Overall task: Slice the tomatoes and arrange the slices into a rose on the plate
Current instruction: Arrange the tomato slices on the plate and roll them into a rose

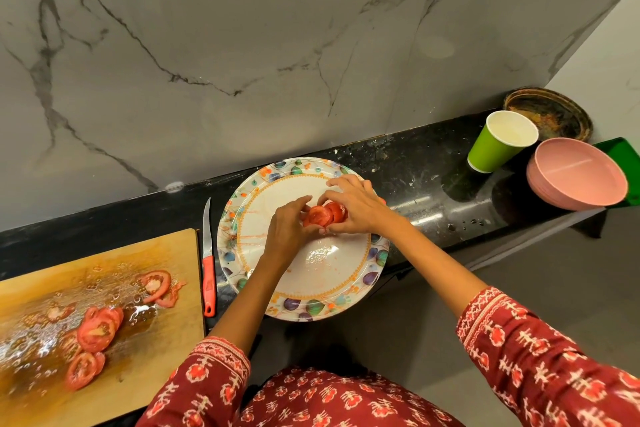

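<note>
Black counter w/ board, knife, plate, cup, pink bowls.

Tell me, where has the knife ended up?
In the head view, the knife lies on the black counter, left of centre, between the wooden cutting board and the plate.

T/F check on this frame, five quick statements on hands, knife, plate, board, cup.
1. Both hands, left hand and right hand, hold overlapping tomato slices over the plate. True.
2. The knife lies on the cutting board. False: it lies on the counter between board and plate.
3. More slices remain on the board. True.
4. The green cup lies tipped over. False: it stands upright.
5. The pink bowl sits left of the plate. False: right.
</note>
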`<action>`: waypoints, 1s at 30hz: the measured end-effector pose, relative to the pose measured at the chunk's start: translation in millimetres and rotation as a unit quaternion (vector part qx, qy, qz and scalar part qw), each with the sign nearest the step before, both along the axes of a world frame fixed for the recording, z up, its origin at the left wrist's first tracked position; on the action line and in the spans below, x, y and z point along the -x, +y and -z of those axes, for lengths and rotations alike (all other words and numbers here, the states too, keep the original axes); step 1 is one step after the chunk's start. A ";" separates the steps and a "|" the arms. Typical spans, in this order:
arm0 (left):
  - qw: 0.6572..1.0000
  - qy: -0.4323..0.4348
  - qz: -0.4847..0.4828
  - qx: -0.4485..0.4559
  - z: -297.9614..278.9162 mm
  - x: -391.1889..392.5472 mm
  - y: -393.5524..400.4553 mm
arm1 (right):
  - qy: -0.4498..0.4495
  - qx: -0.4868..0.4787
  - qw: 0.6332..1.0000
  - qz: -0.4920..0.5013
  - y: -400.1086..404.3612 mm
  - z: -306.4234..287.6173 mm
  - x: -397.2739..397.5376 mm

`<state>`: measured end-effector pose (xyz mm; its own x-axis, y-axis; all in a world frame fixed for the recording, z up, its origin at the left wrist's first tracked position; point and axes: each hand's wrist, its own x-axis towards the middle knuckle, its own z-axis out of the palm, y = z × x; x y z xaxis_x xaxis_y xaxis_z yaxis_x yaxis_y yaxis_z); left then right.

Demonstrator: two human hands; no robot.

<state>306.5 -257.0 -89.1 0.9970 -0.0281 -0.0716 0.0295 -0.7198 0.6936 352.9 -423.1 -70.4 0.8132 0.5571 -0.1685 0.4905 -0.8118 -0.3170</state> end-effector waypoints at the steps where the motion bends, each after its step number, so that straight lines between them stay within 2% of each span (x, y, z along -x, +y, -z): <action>1: 1.000 0.002 0.006 -0.007 0.2 0.2 1.2 | 0.002 -0.007 1.000 0.000 0.7 0.7 -0.4; 5: 0.998 0.017 0.014 -0.051 1.7 0.7 9.3 | 0.007 -0.018 1.000 -0.001 1.3 1.9 -3.7; 13: 0.997 0.026 0.027 -0.063 4.0 0.2 14.2 | 0.019 -0.022 1.000 -0.005 5.6 2.5 -3.9; 22: 0.999 0.014 0.017 -0.037 5.2 0.8 9.5 | 0.042 -0.016 0.999 -0.003 1.7 -3.2 -4.0; 25: 0.999 0.016 0.012 -0.037 5.3 4.3 14.0 | 0.052 -0.077 0.995 0.032 -0.8 -7.5 -0.6; 28: 0.999 0.007 0.012 -0.031 5.1 11.1 23.0 | 0.064 -0.173 0.977 0.105 -2.7 -12.9 1.9; 30: 1.000 -0.011 0.008 -0.027 4.7 17.4 31.0 | 0.057 -0.204 0.968 0.132 -3.6 -13.8 4.2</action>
